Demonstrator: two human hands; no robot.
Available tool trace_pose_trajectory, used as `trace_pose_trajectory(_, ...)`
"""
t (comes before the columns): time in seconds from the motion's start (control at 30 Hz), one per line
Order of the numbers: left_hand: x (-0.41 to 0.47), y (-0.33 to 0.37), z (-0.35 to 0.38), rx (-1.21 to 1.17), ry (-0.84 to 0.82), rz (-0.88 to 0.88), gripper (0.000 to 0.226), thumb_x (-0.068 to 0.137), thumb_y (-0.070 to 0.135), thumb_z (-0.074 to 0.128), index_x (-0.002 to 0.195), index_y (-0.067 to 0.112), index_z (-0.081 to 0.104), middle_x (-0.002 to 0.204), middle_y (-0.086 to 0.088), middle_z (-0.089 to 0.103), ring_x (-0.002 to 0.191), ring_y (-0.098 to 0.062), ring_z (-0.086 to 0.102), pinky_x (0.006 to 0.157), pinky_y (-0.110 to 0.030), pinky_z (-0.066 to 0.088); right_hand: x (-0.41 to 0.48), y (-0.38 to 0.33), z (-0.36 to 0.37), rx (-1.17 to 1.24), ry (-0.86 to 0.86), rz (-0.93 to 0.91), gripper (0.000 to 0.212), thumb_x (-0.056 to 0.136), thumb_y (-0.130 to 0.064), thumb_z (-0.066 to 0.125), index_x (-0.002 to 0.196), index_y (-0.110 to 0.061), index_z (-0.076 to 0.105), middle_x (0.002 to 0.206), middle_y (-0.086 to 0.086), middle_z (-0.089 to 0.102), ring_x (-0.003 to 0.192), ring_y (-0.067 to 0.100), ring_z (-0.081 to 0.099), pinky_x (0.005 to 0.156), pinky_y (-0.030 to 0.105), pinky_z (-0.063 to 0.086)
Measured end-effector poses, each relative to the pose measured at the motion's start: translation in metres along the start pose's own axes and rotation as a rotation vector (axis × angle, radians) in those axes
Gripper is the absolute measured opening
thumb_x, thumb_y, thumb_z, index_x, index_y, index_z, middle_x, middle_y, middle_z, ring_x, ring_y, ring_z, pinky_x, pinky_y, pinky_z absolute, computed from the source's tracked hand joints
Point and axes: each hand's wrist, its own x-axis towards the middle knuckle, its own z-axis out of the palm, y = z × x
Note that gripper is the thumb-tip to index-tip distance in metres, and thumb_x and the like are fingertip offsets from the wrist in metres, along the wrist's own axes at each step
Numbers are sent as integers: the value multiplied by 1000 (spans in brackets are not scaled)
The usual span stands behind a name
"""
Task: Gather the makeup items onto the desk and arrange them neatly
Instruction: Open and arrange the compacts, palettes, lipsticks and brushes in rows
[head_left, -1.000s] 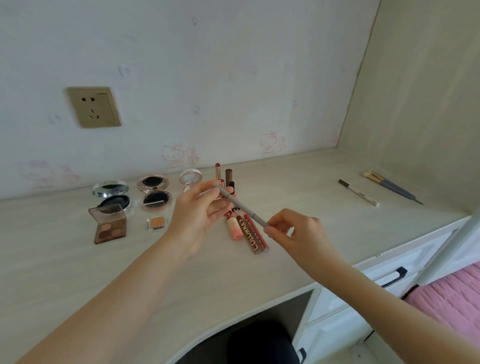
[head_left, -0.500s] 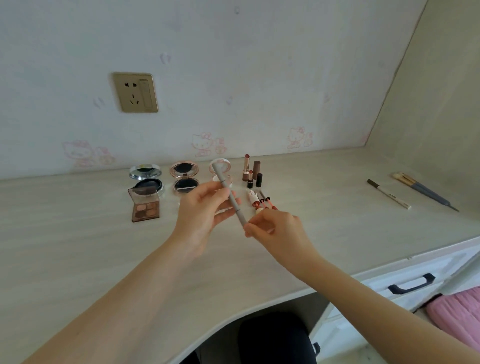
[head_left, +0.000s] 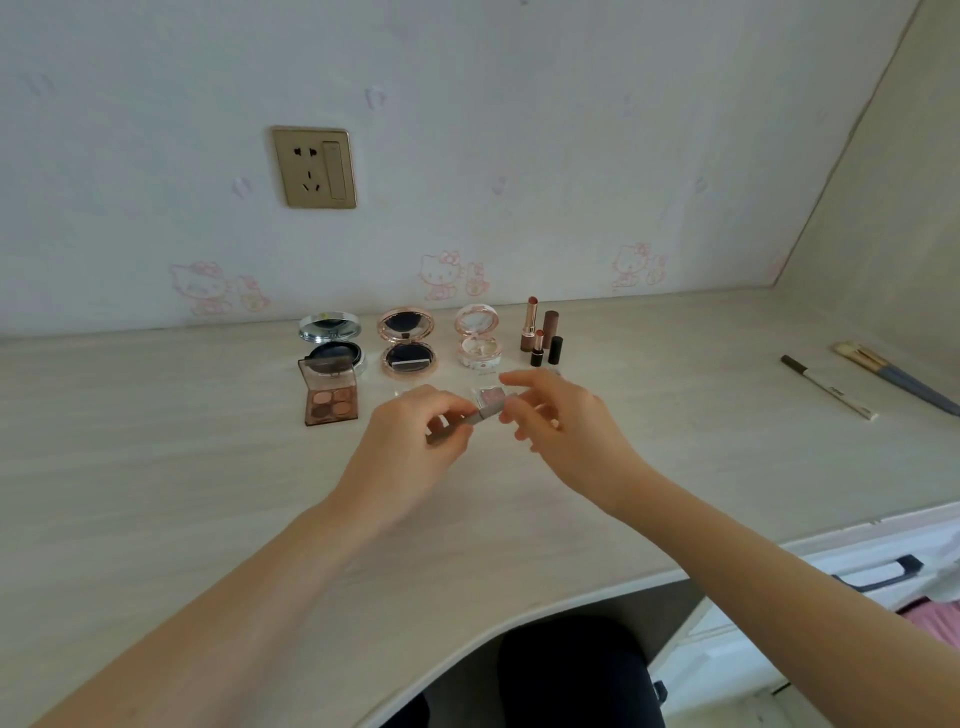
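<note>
A grey pencil is pinched at one end by the left hand and at the other by the right hand, above the table.

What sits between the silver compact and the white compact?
An open rose-gold compact, in line with the silver compact and the white compact; the head view shows it.
</note>
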Motion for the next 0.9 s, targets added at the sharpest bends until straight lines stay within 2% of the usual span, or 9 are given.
trace_pose_trajectory(0.1,-3,-5,-1,63,-21,89,15,84,12,67,94,22,70,82,11,59,77,-6,55,67,-15,43,2,4,3,-65,-36,-26,17,96,-27,51,107,-26,64,79,-17,67,72,-5,61,65,10,47)
trace_pose_trajectory(0.2,-7,-7,-1,233,-52,189,9,87,17,61,94,19,67,82,9,58,80,-10,53,67,-32,49,1,8,2,-152,-100,-65,19,95,-23,54,108,-24,67,80,-16,67,72,-4,59,69,10,44)
trace_pose_trajectory(0.27,-9,-7,-1,338,-54,251,13,88,25,53,92,19,64,81,9,59,80,-13,54,61,-37,51,-2,11,1,-263,-118,-158,21,94,-22,55,109,-23,69,89,-12,68,76,-1,57,72,8,41)
trace_pose_trajectory(0.33,-12,-8,1,394,-50,306,21,89,32,47,88,19,63,79,9,60,78,-13,56,56,-36,51,-5,15,1,-329,-109,-263,21,93,-19,58,109,-21,70,94,-7,68,78,1,54,78,12,39)
trace_pose_trajectory(0.4,-15,-11,6,442,-53,347,24,90,34,46,86,19,63,77,9,59,75,-13,56,51,-33,50,-8,21,5,-377,-100,-333,20,93,-18,57,108,-18,71,92,-1,68,79,9,57,84,28,43)
trace_pose_trajectory(0.47,-18,-13,10,501,-36,370,30,91,39,41,82,19,62,71,9,58,68,-12,56,44,-32,47,-12,28,12,-437,-72,-379,22,95,-22,53,105,-17,72,90,1,67,79,19,58,82,41,47)
trace_pose_trajectory(0.57,-21,-17,15,595,-16,371,37,94,44,36,76,19,56,61,6,55,52,-15,55,34,-30,39,-16,36,20,-492,15,-454,32,94,-31,44,99,-18,73,85,-2,66,77,19,54,72,37,49)
trace_pose_trajectory(0.67,-22,-19,15,644,-30,369,38,96,46,36,73,20,51,55,5,54,42,-18,53,33,-26,29,-18,38,27,-436,37,-488,32,94,-29,44,100,-14,73,86,0,65,80,22,55,67,36,50)
trace_pose_trajectory(0.9,-20,-22,13,695,-14,301,43,92,57,31,69,24,45,43,3,52,33,-24,48,35,-24,22,-17,42,37,-468,175,-565,15,86,-10,62,99,-11,71,87,3,62,80,23,55,61,36,49)
